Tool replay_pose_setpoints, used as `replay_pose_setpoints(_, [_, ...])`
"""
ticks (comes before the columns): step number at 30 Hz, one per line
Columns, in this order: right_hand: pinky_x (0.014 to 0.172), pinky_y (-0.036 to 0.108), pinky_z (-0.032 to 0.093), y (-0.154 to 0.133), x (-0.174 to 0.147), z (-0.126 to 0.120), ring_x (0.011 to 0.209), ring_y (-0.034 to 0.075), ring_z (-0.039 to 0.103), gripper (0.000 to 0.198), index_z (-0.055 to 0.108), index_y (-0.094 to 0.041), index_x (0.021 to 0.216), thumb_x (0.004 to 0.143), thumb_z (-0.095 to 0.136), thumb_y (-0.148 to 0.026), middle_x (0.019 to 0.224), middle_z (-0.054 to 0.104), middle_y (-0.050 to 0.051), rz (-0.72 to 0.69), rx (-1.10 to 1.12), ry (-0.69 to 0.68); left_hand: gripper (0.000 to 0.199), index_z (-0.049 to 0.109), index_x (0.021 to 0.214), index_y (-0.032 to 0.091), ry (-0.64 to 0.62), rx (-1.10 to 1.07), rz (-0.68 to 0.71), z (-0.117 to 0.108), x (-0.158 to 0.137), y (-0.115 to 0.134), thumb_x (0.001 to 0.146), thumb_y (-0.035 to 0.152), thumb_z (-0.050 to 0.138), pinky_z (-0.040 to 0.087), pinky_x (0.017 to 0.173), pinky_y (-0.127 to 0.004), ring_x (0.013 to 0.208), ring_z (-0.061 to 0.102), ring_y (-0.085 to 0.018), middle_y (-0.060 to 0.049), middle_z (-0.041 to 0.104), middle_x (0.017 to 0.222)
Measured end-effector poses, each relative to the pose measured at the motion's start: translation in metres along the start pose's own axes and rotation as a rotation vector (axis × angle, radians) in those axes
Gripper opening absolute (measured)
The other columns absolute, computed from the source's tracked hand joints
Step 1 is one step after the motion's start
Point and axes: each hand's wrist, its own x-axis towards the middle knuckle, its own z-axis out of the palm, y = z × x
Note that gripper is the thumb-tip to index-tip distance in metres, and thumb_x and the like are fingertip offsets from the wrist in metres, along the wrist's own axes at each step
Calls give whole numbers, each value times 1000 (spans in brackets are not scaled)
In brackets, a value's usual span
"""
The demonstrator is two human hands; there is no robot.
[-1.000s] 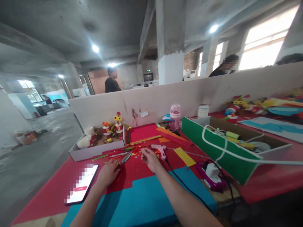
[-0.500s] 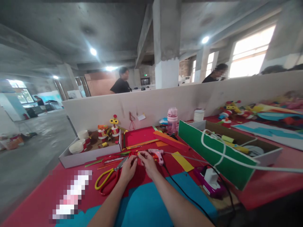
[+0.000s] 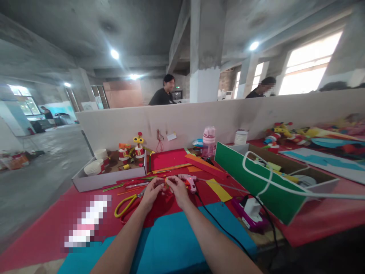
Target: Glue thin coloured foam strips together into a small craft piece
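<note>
My left hand (image 3: 153,192) and my right hand (image 3: 177,191) meet over the red tabletop, fingers curled in a pinch. Between the fingertips a small yellow-orange piece (image 3: 166,182) shows; it is too small to name, and fingers hide part of it. Just right of my right hand lies a pink hot glue gun (image 3: 191,183) with a black cord. Scissors with yellow and red handles (image 3: 125,205) lie left of my left wrist, partly covered by the forearm. Blue sheets (image 3: 168,243) lie under my forearms.
A shallow box (image 3: 110,180) at the left holds paper cups and small red-yellow figures. On the right stand a green-sided box (image 3: 258,184) and a purple power strip (image 3: 251,217) with a white plug. A pink bottle (image 3: 209,140) stands before the partition (image 3: 182,123). Co-workers are beyond it.
Both hands have shifted slightly up and their fingers are more arched, with the small piece raised a little. A person behind the partition has moved right. The camera view has shifted slightly.
</note>
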Motion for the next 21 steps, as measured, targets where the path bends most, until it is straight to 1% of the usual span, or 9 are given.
replay_pose_setpoints(3, [59,26,47,1,-1,2,58,11,55,34,67,-19,80,60,79,-43,71,65,-1,36,33,-50,40,59,95,15,-25,-39,-6,-2,0,0,67,40,74,49,61,-25,71,61,-15,-4,65,85])
replay_pose_setpoints(7, [64,29,51,1,-3,3,62,14,60,36,66,-18,80,57,81,-42,71,66,0,64,37,-52,44,59,99,14,-48,-58,0,-3,2,-4,69,43,74,49,61,-25,71,62,-15,-4,66,83])
replay_pose_setpoints(9, [64,30,52,1,-3,3,62,14,61,36,65,-18,79,56,81,-42,72,66,-1,62,32,-48,45,60,98,14,-39,-35,17,-3,3,-5,67,42,76,49,62,-24,70,61,-14,-4,66,81])
replay_pose_setpoints(11, [64,30,53,1,-3,3,62,14,61,35,64,-19,79,57,81,-40,74,66,-1,64,41,-64,43,60,96,13,4,-17,36,-4,4,-5,66,40,77,48,63,-24,67,60,-12,-3,66,79])
replay_pose_setpoints(12, [66,30,53,1,-3,3,64,14,61,35,64,-19,80,57,80,-39,75,66,-1,57,35,-71,42,61,95,13,20,-14,39,-4,4,-5,66,39,76,48,64,-25,65,59,-12,-2,66,77])
replay_pose_setpoints(15, [71,30,53,1,-3,2,70,14,62,31,64,-19,81,60,79,-36,79,67,0,28,1,-98,37,62,94,14,72,-15,71,-6,4,-3,67,36,75,49,69,-27,69,61,-13,-3,66,80])
replay_pose_setpoints(17, [73,29,53,1,-3,2,76,15,63,33,64,-20,87,60,79,-33,87,67,0,-18,-29,-110,35,62,93,14,97,-12,92,-6,5,-2,68,34,74,49,71,-27,71,61,-13,-3,66,81])
replay_pose_setpoints(19, [74,29,53,0,-3,1,80,15,63,37,63,-22,94,61,78,-30,96,67,1,-70,-78,-120,32,62,93,14,107,1,111,-7,5,-2,69,33,72,48,70,-27,71,60,-13,-3,66,79])
replay_pose_setpoints(21, [73,29,54,-1,-3,0,79,15,64,37,63,-23,97,63,77,-30,98,67,2,-110,-144,-130,31,62,92,15,106,29,126,-7,6,-2,69,33,72,48,68,-26,68,59,-13,-2,65,77])
